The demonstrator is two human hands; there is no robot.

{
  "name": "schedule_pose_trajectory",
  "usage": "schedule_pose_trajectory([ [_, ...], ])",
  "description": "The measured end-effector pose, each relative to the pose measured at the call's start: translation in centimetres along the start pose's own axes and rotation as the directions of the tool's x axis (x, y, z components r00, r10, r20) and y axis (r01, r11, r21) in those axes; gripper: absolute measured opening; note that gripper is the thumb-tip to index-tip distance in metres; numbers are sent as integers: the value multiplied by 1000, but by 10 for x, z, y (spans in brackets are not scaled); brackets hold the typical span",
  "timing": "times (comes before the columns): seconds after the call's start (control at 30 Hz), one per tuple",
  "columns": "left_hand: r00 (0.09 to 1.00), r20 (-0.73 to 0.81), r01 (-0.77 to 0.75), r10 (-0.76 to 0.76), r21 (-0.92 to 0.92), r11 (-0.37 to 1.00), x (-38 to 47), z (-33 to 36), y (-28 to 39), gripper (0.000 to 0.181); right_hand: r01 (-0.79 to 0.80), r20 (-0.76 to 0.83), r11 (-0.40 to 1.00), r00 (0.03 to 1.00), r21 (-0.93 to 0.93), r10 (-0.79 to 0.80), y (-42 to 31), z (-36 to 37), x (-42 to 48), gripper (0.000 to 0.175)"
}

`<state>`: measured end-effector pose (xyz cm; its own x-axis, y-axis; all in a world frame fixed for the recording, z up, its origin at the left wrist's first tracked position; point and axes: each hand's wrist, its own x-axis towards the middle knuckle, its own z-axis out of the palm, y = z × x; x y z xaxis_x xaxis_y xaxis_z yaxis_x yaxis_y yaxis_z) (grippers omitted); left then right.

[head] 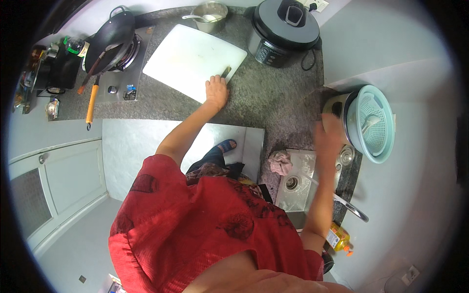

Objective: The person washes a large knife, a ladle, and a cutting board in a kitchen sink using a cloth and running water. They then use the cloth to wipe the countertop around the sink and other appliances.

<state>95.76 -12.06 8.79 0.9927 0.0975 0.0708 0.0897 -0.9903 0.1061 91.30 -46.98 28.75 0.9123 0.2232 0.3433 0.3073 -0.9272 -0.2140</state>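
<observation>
My left hand (217,91) lies palm down on the near right part of a white cutting board (183,55). A small dark object, possibly a knife (226,71), shows right at its fingertips; whether the fingers grip it is unclear. My right hand (328,135), blurred by motion, is over the right side of the counter, beyond the sink (302,164) and in front of a large round pot (333,106). What that hand holds, if anything, cannot be made out. A crumpled pink cloth (280,163) lies at the sink's edge.
A pressure cooker (287,29) and a metal bowl with a spoon (212,17) stand behind. At left, a wok (111,40) sits on the gas hob (124,88). A light green colander (379,128) tops the pot. The faucet (351,208) reaches over the sink, near a yellow soap bottle (340,236).
</observation>
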Motion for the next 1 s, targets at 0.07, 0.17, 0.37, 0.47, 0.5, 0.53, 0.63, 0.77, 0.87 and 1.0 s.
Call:
schedule_pose_trajectory([
  [0.07,1000,15,-2,1,70,998,7,17,-7,25,-104,263,964,964,246,37,-40,48,-22,28],
  [0.17,992,86,88,-96,93,992,19,27,-5,33,-266,568,859,822,438,-34,-72,114,-57,28],
  [0.37,972,202,92,-121,147,985,32,19,12,28,-393,687,716,708,577,-165,-115,205,-114,26],
  [0.47,960,224,119,-167,216,969,17,22,2,30,-543,736,532,625,650,-260,-138,228,-125,23],
  [0.5,962,220,104,-162,255,961,10,24,-1,32,-685,809,432,526,586,-263,-144,233,-124,25],
  [0.53,966,229,54,-116,260,964,2,22,3,30,-807,866,324,422,493,-267,-145,238,-123,27],
  [0.63,944,320,1,-75,226,974,-16,9,5,28,-939,895,-140,343,315,-285,-158,260,-130,35],
  [0.77,948,318,-49,-25,224,973,-37,0,4,26,-766,824,-620,454,169,-337,-191,295,-116,40],
  [0.87,940,340,-89,-23,311,946,-61,0,3,22,-706,782,-707,466,47,-414,-214,302,-114,35],
  [1.0,959,283,-45,23,72,996,-82,2,-17,23,-662,727,-744,555,91,-404,-229,297,-117,38],
])
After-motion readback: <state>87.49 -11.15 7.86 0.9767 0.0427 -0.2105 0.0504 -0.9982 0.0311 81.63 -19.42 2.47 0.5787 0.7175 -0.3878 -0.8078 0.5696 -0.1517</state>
